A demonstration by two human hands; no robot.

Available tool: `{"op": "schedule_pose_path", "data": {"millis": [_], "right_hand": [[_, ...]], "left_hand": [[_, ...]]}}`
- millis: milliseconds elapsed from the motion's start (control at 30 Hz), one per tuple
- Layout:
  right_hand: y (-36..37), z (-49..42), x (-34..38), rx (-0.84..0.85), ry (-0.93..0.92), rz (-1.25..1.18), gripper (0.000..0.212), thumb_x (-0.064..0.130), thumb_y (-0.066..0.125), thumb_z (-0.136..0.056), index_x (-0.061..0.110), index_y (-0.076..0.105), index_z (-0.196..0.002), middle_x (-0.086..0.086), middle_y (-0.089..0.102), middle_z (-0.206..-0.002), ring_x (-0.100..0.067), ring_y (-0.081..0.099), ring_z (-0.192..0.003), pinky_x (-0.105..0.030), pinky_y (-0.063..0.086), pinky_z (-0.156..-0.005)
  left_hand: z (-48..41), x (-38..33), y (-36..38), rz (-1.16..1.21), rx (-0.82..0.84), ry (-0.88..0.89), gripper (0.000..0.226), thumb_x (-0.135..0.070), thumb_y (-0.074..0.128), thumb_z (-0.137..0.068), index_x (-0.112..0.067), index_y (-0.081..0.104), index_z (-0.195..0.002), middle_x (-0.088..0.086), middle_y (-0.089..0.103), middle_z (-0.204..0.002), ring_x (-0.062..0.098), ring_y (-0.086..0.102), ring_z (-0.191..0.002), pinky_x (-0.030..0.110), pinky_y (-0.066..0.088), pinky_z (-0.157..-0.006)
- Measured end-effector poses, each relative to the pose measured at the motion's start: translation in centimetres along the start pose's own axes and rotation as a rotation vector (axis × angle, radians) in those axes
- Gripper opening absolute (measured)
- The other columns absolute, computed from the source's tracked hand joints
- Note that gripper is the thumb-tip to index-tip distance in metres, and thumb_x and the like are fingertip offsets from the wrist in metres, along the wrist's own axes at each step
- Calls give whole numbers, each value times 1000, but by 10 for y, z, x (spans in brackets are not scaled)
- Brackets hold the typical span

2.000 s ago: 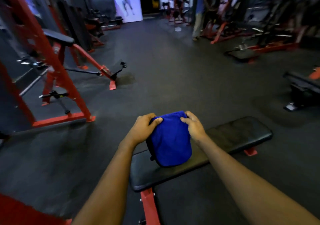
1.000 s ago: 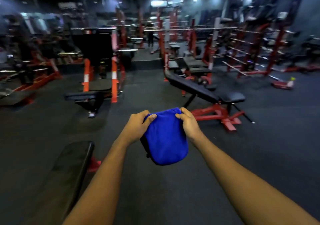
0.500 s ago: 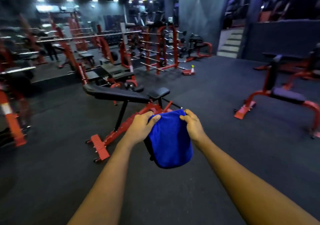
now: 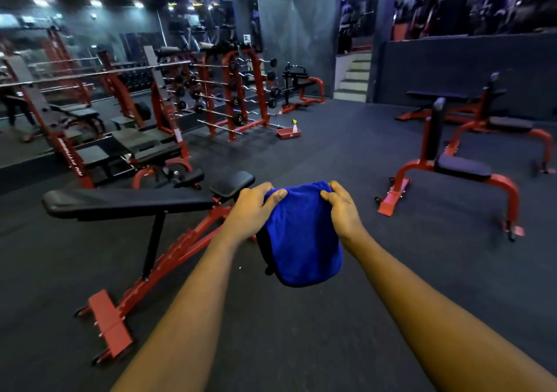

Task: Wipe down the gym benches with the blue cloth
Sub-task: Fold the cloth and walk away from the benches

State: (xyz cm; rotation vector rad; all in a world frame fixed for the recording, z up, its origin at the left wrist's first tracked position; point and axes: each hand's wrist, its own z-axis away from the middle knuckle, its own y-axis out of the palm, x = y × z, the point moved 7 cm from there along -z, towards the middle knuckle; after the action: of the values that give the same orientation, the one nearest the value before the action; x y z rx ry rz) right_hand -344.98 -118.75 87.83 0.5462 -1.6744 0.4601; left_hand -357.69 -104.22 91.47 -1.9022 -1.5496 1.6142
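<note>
I hold a folded blue cloth [image 4: 301, 235] in the air in front of me. My left hand [image 4: 251, 210] grips its top left corner and my right hand [image 4: 342, 210] grips its top right corner. The cloth hangs down between my forearms above the floor. An adjustable bench [image 4: 126, 201] with a black pad and a red frame stands just left of my hands. A second bench [image 4: 462, 167] with an upright back pad and red legs stands to the right.
A red tray with a spray bottle [image 4: 289, 132] sits on the floor further ahead. Red barbell racks [image 4: 238, 96] and press stations line the mirrored left wall. Stairs [image 4: 355, 75] rise at the back. Dark rubber floor lies between the benches.
My view has swung right, away from the flat bench I stood over. The adjustable bench now sits closer on the left. Both hands keep the same grip on the cloth.
</note>
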Motion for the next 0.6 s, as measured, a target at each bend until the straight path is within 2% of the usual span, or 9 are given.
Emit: {"op": "schedule_pose_path", "data": {"millis": [133, 300, 400, 467, 600], "right_hand": [[-8, -100, -4, 3, -16, 40, 16, 14, 47, -98, 15, 48, -82, -1, 49, -77, -15, 46, -74, -32, 38, -71], [-9, -219, -28, -23, -38, 135, 19, 23, 44, -103, 12, 46, -87, 0, 49, -78, -10, 45, -71, -28, 39, -67], [-3, -304, -48, -55, -61, 189, 22, 26, 40, -105, 14, 42, -87, 3, 47, -75, -8, 43, -66, -21, 39, -61], [1, -357, -52, -70, -76, 235, 23, 27, 38, -106, 15, 41, -87, 3, 45, -76, -7, 42, -65, -14, 38, -55], [14, -481, -60, -101, -80, 262, 27, 31, 37, -106, 7, 46, -99, 2, 48, -78, -8, 45, -68, -23, 38, -60]], "left_hand": [[-95, 17, 14, 29, 2, -11, 42, -51, 47, -98, -20, 49, -70, -3, 52, -62, 7, 47, -56, 19, 33, -53], [-207, 60, 44, 90, 8, -20, 39, -52, 47, -97, -25, 51, -70, -8, 52, -61, 3, 48, -55, 17, 36, -52], [-286, 104, 66, 104, 81, -10, 38, -51, 53, -94, -18, 53, -77, -5, 53, -65, 3, 48, -56, 19, 36, -54], [-331, 127, 76, 141, 154, 13, 30, -45, 63, -91, -19, 52, -82, -8, 53, -68, 1, 48, -59, 18, 38, -56], [-443, 177, 87, 179, 176, 25, 14, -25, 64, -93, -22, 51, -89, -6, 60, -82, 0, 56, -70, 15, 39, -62]]}}
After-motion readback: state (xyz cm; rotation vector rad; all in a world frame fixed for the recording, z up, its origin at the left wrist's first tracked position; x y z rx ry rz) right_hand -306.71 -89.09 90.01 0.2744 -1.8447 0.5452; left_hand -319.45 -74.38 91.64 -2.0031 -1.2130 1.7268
